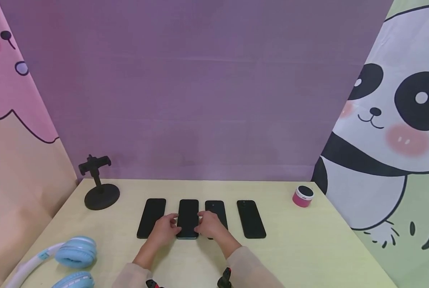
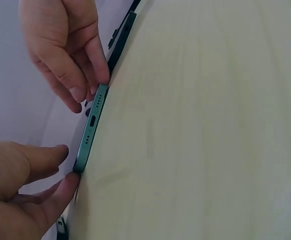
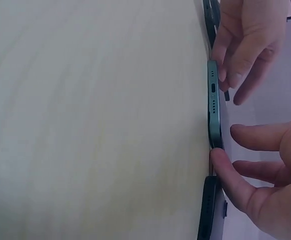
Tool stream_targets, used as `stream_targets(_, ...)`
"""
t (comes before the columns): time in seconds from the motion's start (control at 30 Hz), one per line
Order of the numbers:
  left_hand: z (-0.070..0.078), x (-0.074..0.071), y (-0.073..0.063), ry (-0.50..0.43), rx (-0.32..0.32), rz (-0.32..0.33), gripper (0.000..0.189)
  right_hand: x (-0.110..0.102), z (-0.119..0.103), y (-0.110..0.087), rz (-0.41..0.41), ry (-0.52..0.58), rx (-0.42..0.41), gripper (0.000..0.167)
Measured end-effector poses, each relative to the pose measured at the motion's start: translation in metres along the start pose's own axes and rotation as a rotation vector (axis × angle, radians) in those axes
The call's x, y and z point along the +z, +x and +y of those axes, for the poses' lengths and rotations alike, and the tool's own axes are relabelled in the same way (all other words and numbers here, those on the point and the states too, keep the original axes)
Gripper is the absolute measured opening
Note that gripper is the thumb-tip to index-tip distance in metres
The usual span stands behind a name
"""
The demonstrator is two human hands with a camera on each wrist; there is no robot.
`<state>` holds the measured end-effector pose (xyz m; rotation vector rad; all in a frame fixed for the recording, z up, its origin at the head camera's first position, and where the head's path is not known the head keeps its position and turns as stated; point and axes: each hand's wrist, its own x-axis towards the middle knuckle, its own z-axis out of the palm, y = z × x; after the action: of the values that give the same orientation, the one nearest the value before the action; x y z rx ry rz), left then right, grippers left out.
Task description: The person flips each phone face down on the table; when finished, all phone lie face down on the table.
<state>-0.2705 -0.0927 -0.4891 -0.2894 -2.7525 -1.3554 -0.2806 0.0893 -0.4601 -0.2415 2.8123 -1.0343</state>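
Several dark smartphones lie in a row on the table. My left hand (image 1: 165, 230) and right hand (image 1: 212, 226) stand on either side of the second smartphone from the left (image 1: 188, 216), touching its long edges. Its green bottom edge with a charging port (image 2: 92, 121) shows in the left wrist view. In the right wrist view, my right thumb touches the near corner of that green edge (image 3: 213, 102). The leftmost smartphone (image 1: 151, 216) is beside my left hand. My right hand partly covers the third smartphone (image 1: 217, 209). The rightmost smartphone (image 1: 251, 219) lies apart.
A black phone stand (image 1: 102, 196) stands at the back left of the pale table (image 1: 308, 248). Light blue headphones (image 1: 76, 251) lie at the front left. At the back right sits a small pink and white round device (image 1: 302, 196). A purple backdrop (image 1: 200, 100) rises behind the table.
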Motion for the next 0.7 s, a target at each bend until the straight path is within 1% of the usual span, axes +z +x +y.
stream_targets(0.13, -0.001, 0.004, 0.001, -0.013, -0.015, 0.007, 0.036, 0.003, 0.0, 0.001, 0.01, -0.028, -0.015, 0.048)
stream_targets(0.3, -0.001, 0.005, 0.001, -0.022, -0.043, 0.01, 0.032, 0.005, -0.006, 0.001, 0.03, -0.019, 0.006, 0.044)
stream_targets(0.5, -0.002, 0.005, 0.0, -0.025, -0.025, 0.018, 0.031, 0.006, -0.013, -0.001, 0.043, 0.017, 0.041, 0.04)
stream_targets(0.63, -0.002, 0.006, 0.0, -0.022, -0.023, 0.024, 0.03, 0.006, -0.011, -0.002, 0.068, 0.031, 0.037, 0.039)
stream_targets(0.7, -0.002, 0.006, 0.0, -0.021, -0.029, 0.024, 0.03, 0.005, -0.011, -0.003, 0.077, 0.06, 0.035, 0.039)
